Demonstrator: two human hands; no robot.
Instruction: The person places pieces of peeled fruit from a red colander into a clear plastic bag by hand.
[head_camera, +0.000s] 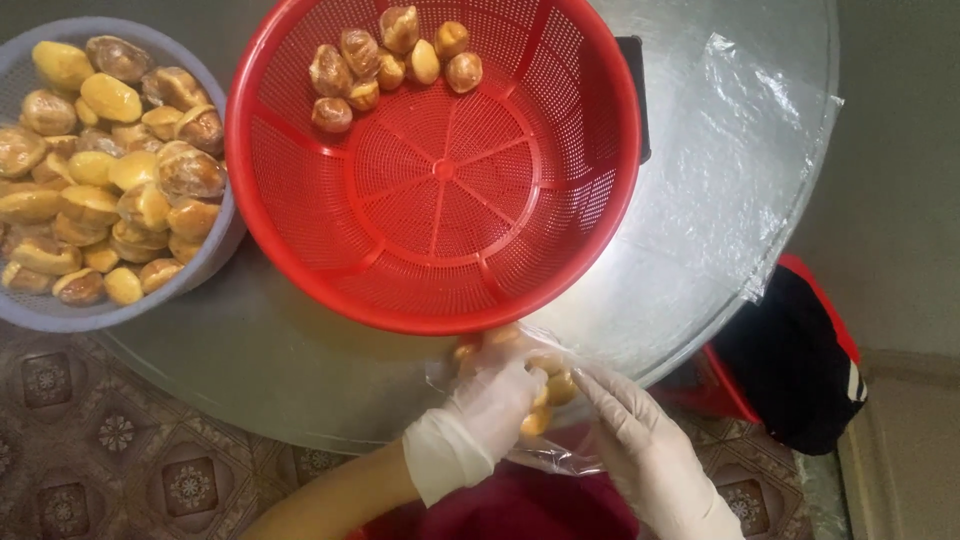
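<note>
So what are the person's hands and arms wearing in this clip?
Both hands wear thin, whitish disposable gloves: the left hand with its cuff ending at the wrist, the right hand likewise gloved. The left forearm is bare, no sleeve; no markings visible.

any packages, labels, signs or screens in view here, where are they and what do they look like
Clear plastic bag: at the table's near edge, held by the left hand and right hand, crumpled, with yellow-brown pieces inside.
Clear plastic sheet: spread on the table right of the red basket, shiny and wrinkled.
No labels, signs or screens can be made out.
</note>
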